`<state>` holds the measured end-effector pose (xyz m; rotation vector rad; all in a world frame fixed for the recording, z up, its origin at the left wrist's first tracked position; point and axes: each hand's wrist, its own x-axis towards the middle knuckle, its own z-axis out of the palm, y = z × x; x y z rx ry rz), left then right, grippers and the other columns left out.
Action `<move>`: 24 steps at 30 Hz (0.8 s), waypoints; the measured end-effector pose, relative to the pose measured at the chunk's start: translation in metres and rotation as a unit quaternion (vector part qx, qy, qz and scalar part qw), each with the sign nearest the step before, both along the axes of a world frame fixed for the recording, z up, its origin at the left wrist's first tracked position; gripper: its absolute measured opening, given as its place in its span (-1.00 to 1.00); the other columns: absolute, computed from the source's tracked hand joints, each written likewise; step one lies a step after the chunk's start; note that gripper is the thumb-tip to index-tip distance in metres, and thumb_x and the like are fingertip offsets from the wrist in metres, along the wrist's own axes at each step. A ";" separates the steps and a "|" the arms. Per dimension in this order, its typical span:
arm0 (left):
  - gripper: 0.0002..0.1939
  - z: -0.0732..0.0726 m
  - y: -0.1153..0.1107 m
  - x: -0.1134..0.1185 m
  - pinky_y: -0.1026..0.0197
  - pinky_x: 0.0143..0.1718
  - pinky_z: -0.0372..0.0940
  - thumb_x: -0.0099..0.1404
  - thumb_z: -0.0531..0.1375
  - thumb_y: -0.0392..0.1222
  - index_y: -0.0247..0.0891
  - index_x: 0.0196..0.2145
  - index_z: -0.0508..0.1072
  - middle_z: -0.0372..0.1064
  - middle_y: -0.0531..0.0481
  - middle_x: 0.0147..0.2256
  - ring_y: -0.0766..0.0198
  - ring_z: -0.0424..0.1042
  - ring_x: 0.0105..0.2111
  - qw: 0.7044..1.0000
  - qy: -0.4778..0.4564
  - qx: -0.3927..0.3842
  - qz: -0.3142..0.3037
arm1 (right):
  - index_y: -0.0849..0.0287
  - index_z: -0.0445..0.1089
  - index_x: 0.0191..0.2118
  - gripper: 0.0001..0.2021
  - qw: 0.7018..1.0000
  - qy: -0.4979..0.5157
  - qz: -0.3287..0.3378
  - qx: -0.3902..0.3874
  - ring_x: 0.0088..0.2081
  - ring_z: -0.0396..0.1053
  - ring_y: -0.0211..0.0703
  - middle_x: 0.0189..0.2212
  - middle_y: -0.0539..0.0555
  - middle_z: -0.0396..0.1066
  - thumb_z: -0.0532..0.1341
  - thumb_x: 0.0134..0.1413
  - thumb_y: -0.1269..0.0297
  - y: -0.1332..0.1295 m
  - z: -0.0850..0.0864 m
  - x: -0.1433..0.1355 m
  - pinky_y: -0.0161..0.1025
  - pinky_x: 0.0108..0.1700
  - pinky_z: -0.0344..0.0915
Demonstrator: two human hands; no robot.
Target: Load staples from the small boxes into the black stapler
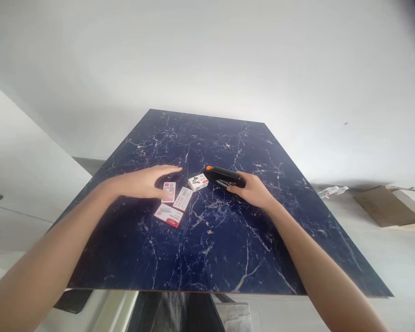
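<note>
Dark blue marble-patterned table (228, 240) with white veining stands against plain white walls and carries four small red-and-white cardboard staple boxes (180, 200), their print too small to read. Left hand (141, 182) hovers flat, fingers extended, over the leftmost box (168, 192). Right hand (254, 190) is closed around the rear of a black stapler (223, 176) with an orange tip, which sits just beside the rightmost box (198, 181).

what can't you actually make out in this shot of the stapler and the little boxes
- Head view: the rear of the stapler is hidden by the right hand wrapped round it.
- The print on the staple boxes is too small to read.
- The left hand covers part of the leftmost box; whether it touches is unclear.
- The bottle on the floor is small and blurred.
</note>
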<state>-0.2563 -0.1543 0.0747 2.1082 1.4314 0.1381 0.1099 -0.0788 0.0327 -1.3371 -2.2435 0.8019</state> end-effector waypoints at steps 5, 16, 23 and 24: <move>0.13 0.010 -0.007 -0.017 -0.07 0.10 0.33 0.08 0.40 0.10 0.15 0.48 -0.08 -0.15 -0.12 0.48 -0.31 0.14 0.34 0.996 0.083 -0.044 0.007 | 0.12 0.51 -0.22 -0.76 1.000 0.012 -0.013 0.018 -0.34 0.44 -0.05 -0.34 0.04 0.54 0.33 0.08 0.08 -0.003 -0.004 -0.018 -0.16 -0.31 0.26; -0.12 -0.041 -0.009 0.043 -0.17 0.19 0.23 0.23 0.32 0.21 -0.14 0.39 0.18 0.15 -0.25 0.34 -0.24 0.24 0.24 0.984 0.002 0.181 0.000 | 0.08 0.40 0.00 -0.66 0.961 0.149 -0.046 0.228 -0.09 0.49 0.03 -0.10 0.12 0.51 0.26 0.06 0.38 -0.037 -0.001 -0.042 0.01 -0.03 0.41; -0.49 -0.055 -0.008 0.051 -0.37 0.34 -0.01 0.36 0.24 0.00 -0.09 0.23 0.36 -0.22 -0.15 0.49 -0.27 -0.12 0.43 0.965 -0.003 0.261 -0.035 | 0.10 0.43 -0.22 -0.85 0.899 0.138 0.320 0.266 -0.35 0.42 -0.16 -0.36 0.01 0.52 0.19 0.12 0.46 -0.084 0.003 -0.069 -0.16 -0.26 0.36; -0.53 -0.055 -0.007 0.053 -0.36 0.35 -0.01 0.38 0.22 0.00 -0.13 0.19 0.38 -0.19 -0.18 0.48 -0.26 -0.12 0.43 0.963 -0.004 0.266 -0.033 | 0.12 0.45 -0.17 -0.88 0.887 0.122 0.360 0.264 -0.31 0.44 -0.15 -0.30 0.04 0.55 0.21 0.17 0.38 -0.090 0.000 -0.075 -0.15 -0.22 0.37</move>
